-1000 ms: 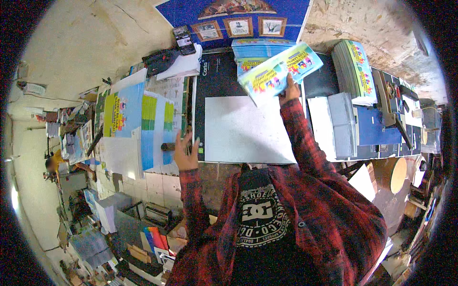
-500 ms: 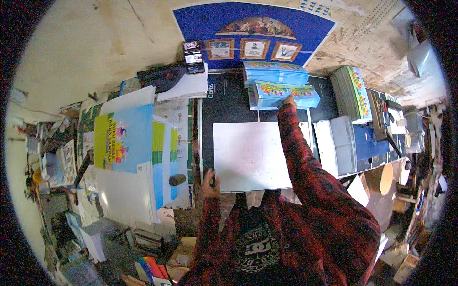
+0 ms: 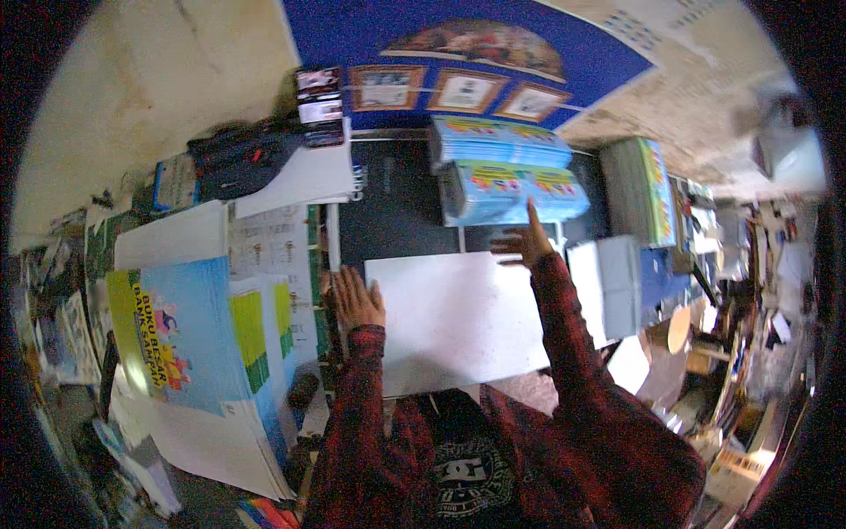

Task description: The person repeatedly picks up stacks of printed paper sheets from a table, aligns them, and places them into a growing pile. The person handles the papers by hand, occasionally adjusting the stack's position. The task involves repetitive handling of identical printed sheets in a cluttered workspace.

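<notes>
My left hand lies with fingers stretched out by the left edge of a white board and holds nothing. My right hand, fingers spread and empty, is over the board's far right corner. Just beyond it is a front pile of blue and green printed sheets, bowed at its near side. Behind that stands a second pile of blue printed sheets. The board rests on a black tabletop.
At left, large blue and green printed covers lie stacked over white sheets. A phone leans at the back near white paper. On the right stand a tall stack of printed sheets and grey boards.
My right hand has come off the front pile and drawn back over the board, fingers spreading. My left hand has moved forward along the board's left edge. The view has shifted.
</notes>
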Motion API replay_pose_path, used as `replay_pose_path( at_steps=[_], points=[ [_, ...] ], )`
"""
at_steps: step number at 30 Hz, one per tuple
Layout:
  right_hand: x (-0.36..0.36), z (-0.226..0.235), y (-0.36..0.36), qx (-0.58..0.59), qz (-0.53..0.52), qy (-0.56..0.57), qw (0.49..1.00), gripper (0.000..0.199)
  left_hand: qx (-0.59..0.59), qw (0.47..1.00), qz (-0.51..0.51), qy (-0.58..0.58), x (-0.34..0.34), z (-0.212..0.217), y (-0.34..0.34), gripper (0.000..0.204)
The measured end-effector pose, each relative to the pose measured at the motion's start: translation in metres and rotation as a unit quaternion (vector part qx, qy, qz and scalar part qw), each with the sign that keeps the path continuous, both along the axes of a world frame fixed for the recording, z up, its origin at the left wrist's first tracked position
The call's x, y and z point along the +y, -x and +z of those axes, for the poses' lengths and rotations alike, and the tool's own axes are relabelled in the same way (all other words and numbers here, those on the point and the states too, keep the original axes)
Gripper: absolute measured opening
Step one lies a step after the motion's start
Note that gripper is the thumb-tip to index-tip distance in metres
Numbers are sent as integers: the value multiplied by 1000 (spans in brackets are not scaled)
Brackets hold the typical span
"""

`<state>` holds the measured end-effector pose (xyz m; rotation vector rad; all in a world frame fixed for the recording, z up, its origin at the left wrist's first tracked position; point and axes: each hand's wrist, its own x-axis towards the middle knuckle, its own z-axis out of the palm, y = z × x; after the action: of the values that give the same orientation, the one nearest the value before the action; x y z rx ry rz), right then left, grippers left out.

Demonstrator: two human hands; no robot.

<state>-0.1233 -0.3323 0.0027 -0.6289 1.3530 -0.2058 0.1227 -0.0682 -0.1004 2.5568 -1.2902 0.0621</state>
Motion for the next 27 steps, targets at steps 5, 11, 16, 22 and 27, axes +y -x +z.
replay_pose_path(
  at_steps=[5,11,16,22,27],
  points=[
    [34,-2,-42,-62,-99,52,992,103,83,996,-13,1,1,13,-6,60],
    [114,-10,-137,-2,26,529,848,25,81,995,0,-61,-1,8,-10,63],
    [31,39,-270,42,191,826,529,34,124,992,8,-33,-8,16,-12,61],
    [-15,39,-339,134,221,850,458,42,124,992,4,1,-8,8,-16,65],
    [-19,43,-345,148,228,846,459,40,169,985,16,12,-7,2,-14,64]
  ],
)
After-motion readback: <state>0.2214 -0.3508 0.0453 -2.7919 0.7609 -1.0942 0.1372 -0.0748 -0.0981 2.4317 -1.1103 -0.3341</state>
